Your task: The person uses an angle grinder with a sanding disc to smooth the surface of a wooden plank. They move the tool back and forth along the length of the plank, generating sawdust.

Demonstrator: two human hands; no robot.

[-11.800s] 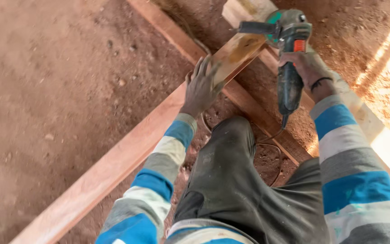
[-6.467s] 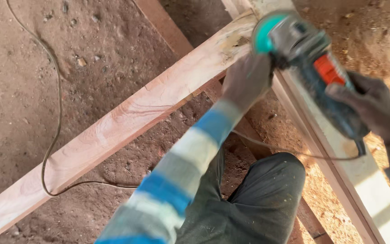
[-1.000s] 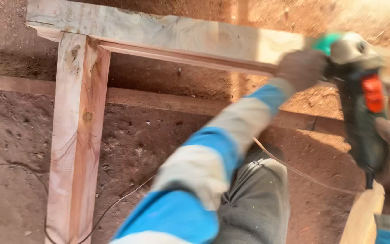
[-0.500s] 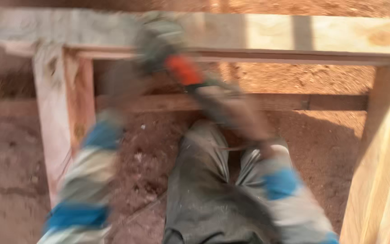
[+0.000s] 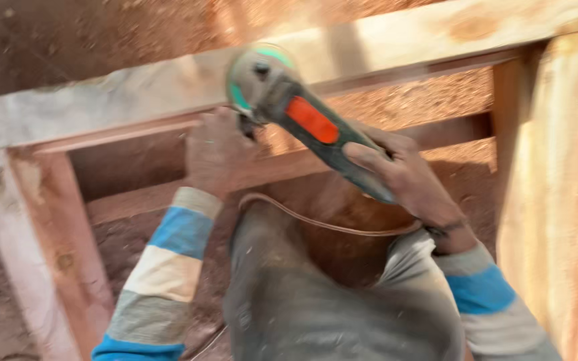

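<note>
Up close, the angle grinder (image 5: pixel 302 120) lies slantwise across the middle of the view, its round green-rimmed head (image 5: pixel 257 77) pressed against the front face of the pale top rail (image 5: pixel 135 93) of a wooden frame. On the grinder's dark body sits an elongated orange patch (image 5: pixel 312 120), rounded at both ends, running along the body just behind the head; nothing on it can be read. No containers or packages show anywhere in the view.

The right hand (image 5: pixel 403 175) is wrapped tight around the rear of the grinder's body, fingers curled over the top, with a dark band at the wrist. The left hand (image 5: pixel 214 148) is closed just below and to the left of the grinder head, at the lower edge of the top rail; blur hides whether it grips a side handle or the wood itself. Both sleeves are striped in blue, cream and grey.

A thin cord (image 5: pixel 316 224) loops from beneath the left hand across to the right wrist, passing over the person's dark grey trousers (image 5: pixel 316 307), which fill the lower centre.

The frame continues with a reddish lower rail (image 5: pixel 289 164) behind the hands, a pale upright post (image 5: pixel 15 247) at the left and a broad upright post (image 5: pixel 546 200) at the right. Reddish earth floor (image 5: pixel 55 40), speckled with sawdust, lies beyond and beneath the frame.
</note>
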